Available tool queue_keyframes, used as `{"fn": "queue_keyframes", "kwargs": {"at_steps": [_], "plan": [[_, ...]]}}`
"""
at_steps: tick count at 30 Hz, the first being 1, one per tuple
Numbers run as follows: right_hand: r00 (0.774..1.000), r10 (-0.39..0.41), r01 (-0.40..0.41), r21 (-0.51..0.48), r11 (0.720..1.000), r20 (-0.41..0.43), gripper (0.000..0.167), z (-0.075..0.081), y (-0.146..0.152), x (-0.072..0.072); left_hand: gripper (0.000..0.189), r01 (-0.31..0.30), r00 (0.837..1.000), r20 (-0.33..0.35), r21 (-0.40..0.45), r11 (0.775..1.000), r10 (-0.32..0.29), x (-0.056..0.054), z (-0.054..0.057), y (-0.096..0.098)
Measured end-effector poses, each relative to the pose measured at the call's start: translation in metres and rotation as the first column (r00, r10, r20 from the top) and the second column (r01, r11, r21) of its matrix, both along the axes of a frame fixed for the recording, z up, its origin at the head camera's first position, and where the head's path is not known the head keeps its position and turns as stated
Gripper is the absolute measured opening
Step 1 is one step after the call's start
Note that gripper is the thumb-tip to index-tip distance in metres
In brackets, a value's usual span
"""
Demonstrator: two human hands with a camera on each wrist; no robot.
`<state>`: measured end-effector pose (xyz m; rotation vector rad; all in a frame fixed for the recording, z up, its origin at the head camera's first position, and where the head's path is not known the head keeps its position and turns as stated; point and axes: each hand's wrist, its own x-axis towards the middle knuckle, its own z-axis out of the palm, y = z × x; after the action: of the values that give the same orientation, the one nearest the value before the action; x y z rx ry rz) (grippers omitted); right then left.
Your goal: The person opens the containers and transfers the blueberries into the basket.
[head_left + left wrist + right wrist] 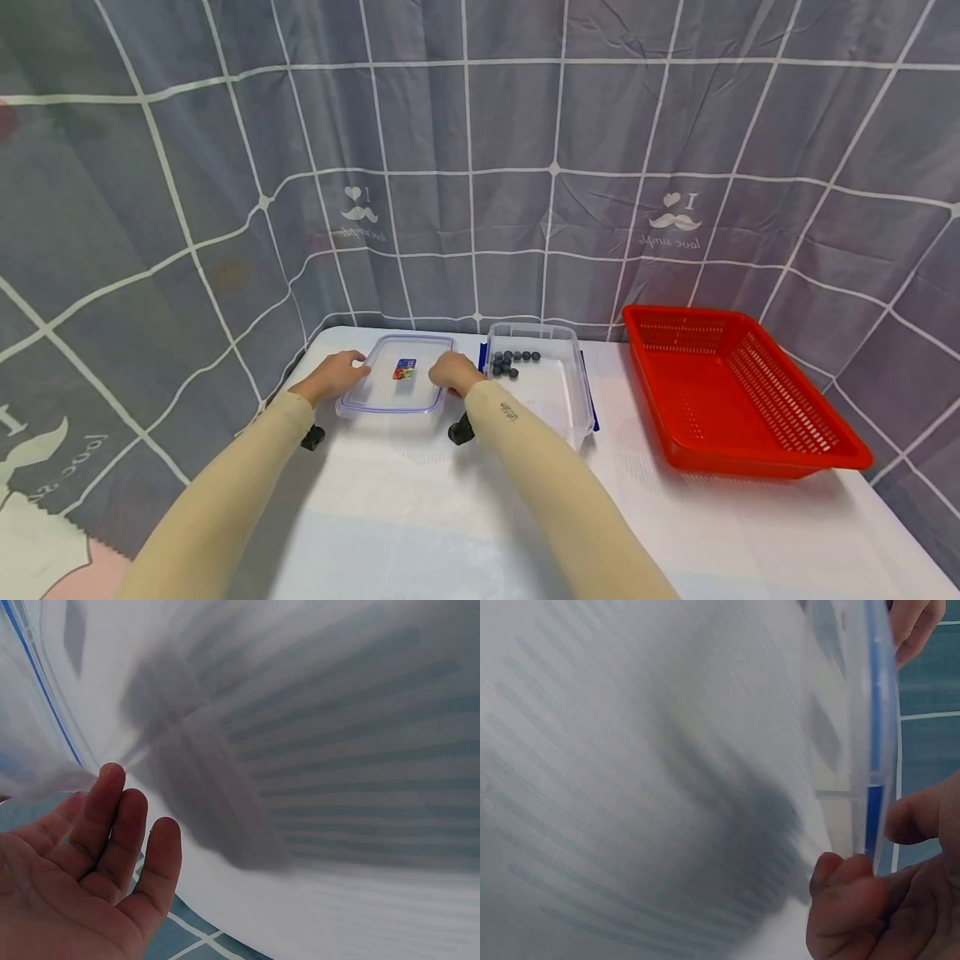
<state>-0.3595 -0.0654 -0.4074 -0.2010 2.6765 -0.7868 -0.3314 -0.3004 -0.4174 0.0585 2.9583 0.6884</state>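
Clear plastic, trimmed with a blue line round its rim, made up the clear lid (384,385) on the far left of the table (360,517); whether a box sat beneath it could not be told. It looked light and fairly stiff, probably smooth enough to slip from damp fingers and liable to crack if bent hard, so the two opposite side edges seemed the best hold. There the left hand (335,375) pinched the left edge with its fingers only slightly bent, the thumb mostly hidden in the wrist view, and the right hand (455,372) pinched the right edge between thumb and curled fingers. Counted up, the table bore one such lid with one coloured label (404,369), one uncovered clear box (551,392) just to its right, and one red basket (697,425) farther right. Dark balls (527,356) lay in the box's far left part, roughly ten, though the cluster was too tight for an exact count; five or so formed the farthest row.
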Motion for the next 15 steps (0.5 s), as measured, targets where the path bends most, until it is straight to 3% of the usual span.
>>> {"fn": "queue_keyframes", "kwargs": {"at_steps": [9, 15], "plan": [[0.999, 0.031, -0.032, 0.062, 0.998, 0.027, 0.028, 0.0009, -0.0019, 0.0082, 0.052, 0.013, 1.000, 0.017, -0.038, 0.999, -0.013, -0.0010, -0.0032, 0.0022], [0.999, 0.035, -0.035, 0.122, 0.992, 0.001, 0.030, -0.0020, -0.0048, 0.0086, 0.052, -0.001, 1.000, 0.020, -0.050, 0.999, 0.002, 0.0029, -0.0014, 0.0046]]}}
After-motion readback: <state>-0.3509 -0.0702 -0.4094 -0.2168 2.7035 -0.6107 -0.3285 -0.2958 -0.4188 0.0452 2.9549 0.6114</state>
